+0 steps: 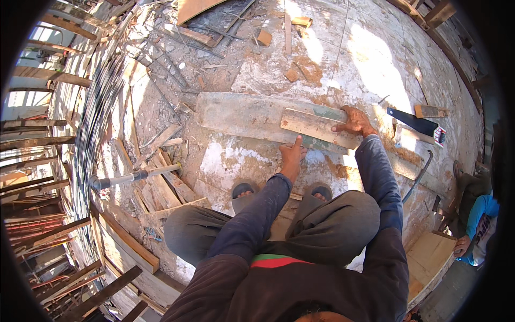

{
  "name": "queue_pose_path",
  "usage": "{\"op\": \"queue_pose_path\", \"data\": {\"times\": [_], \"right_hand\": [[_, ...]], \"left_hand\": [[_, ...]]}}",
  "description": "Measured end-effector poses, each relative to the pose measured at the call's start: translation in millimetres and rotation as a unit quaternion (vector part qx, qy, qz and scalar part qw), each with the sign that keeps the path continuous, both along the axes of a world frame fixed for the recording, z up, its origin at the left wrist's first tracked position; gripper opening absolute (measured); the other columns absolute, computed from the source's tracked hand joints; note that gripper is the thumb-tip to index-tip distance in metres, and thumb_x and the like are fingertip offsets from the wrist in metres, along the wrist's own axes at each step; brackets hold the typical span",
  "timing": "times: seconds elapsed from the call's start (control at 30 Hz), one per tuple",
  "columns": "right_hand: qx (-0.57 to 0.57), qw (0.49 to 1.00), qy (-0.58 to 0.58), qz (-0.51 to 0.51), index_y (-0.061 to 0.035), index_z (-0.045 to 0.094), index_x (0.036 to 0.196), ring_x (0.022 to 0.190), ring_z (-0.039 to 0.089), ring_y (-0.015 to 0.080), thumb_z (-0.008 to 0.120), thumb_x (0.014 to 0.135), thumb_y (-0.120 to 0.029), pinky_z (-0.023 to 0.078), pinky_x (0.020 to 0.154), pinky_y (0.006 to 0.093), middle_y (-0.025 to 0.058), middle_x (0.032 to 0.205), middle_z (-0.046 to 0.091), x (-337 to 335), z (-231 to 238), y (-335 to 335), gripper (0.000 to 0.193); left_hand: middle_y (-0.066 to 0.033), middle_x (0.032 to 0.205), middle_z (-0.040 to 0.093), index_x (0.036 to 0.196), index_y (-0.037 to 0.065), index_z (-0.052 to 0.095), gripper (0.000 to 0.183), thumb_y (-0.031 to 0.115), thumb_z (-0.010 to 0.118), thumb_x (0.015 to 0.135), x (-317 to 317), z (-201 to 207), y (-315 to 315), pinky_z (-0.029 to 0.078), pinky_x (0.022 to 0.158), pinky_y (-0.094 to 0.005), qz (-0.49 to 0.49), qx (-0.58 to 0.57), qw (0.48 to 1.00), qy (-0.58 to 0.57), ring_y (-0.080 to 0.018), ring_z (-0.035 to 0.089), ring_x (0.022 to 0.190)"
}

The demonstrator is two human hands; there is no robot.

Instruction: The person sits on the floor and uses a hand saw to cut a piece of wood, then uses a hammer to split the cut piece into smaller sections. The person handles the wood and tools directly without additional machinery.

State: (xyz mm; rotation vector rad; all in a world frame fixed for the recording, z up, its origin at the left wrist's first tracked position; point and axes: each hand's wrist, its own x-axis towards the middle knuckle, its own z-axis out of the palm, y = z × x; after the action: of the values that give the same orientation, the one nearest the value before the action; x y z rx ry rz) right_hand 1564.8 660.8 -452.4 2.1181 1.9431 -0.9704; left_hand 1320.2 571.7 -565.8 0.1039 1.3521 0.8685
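A long weathered grey board (236, 114) lies flat on the floor in front of my feet, and a shorter pale wooden board (314, 124) rests on its right part. My right hand (355, 122) grips the right end of the short board, thumb on its top face and fingers over the far edge. My left hand (291, 160) is at the near edge of the boards. Its index finger is stretched forward onto the near edge by the short board; the other fingers are partly curled and partly hidden, with nothing visible in them.
To the right lie a dark flat-bladed tool like a saw (410, 121), a wood block (431, 111) and a curved metal bar (418, 176). A grey-gripped tool (129, 178) and scrap wood (174, 188) lie left. Another person in a blue sleeve (477, 214) is at far right.
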Motion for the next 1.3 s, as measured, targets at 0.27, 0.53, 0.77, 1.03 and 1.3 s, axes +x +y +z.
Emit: {"op": "queue_pose_path", "data": {"times": [0.27, 0.53, 0.77, 1.03, 1.3], "right_hand": [[0.104, 0.989, 0.018, 0.106, -0.0048, 0.066, 0.114, 0.092, 0.069, 0.0355, 0.087, 0.057, -0.06, 0.052, 0.081, 0.0462, 0.0156, 0.093, 0.072, -32.3, 48.3, -60.3, 0.082], [0.206, 0.935, 0.22, -0.186, -0.0049, 0.071, 0.108, 0.089, 0.07, 0.0271, 0.088, 0.062, -0.054, 0.053, 0.08, 0.0389, 0.013, 0.092, 0.072, -56.1, 34.8, -126.6, 0.069], [0.183, 0.828, 0.426, -0.315, 0.0072, 0.051, 0.132, 0.109, 0.064, 0.0283, 0.084, 0.076, -0.046, 0.049, 0.094, 0.0373, 0.0223, 0.118, 0.065, -119.3, -14.4, -133.0, 0.084], [-0.043, 0.836, 0.481, -0.261, 0.0061, 0.053, 0.131, 0.112, 0.062, 0.0246, 0.078, 0.086, -0.034, 0.048, 0.097, 0.0364, 0.0179, 0.119, 0.066, -150.3, -16.3, -159.1, 0.065], [-0.093, 0.911, 0.4, 0.023, -0.0006, 0.061, 0.116, 0.094, 0.066, 0.0287, 0.075, 0.085, -0.044, 0.052, 0.08, 0.0382, 0.0165, 0.102, 0.069, -192.8, -69.2, -168.4, 0.055]], "left_hand": [[-0.0174, 0.124, 0.045, 0.131, 0.001, 0.034, 0.089, 0.052, 0.082, 0.076, -14.9, 6.7, -23.4, 0.034, 0.105, -0.0527, 0.049, -0.041, 0.984, -0.169, -0.0394, 0.04, 0.13], [-0.0178, 0.138, 0.043, 0.146, 0.012, 0.025, 0.088, 0.026, 0.083, 0.081, -17.0, 104.5, 21.7, 0.044, 0.098, -0.0493, -0.041, 0.273, 0.961, 0.019, -0.0314, 0.046, 0.125], [-0.0172, 0.12, 0.062, 0.139, -0.001, 0.046, 0.079, 0.018, 0.086, 0.074, -0.4, 148.0, 96.3, 0.05, 0.09, -0.0342, -0.14, 0.402, 0.862, 0.277, -0.024, 0.062, 0.107], [-0.0184, 0.109, 0.067, 0.129, 0.0, 0.05, 0.085, 0.033, 0.091, 0.063, -40.8, 122.0, 70.9, 0.051, 0.087, -0.0377, -0.27, 0.328, 0.789, 0.444, -0.0293, 0.066, 0.1], [-0.0182, 0.104, 0.069, 0.126, 0.004, 0.049, 0.083, 0.035, 0.091, 0.061, -159.7, 64.2, 51.2, 0.052, 0.083, -0.0401, -0.219, 0.273, 0.816, 0.459, -0.0314, 0.068, 0.094]]}}
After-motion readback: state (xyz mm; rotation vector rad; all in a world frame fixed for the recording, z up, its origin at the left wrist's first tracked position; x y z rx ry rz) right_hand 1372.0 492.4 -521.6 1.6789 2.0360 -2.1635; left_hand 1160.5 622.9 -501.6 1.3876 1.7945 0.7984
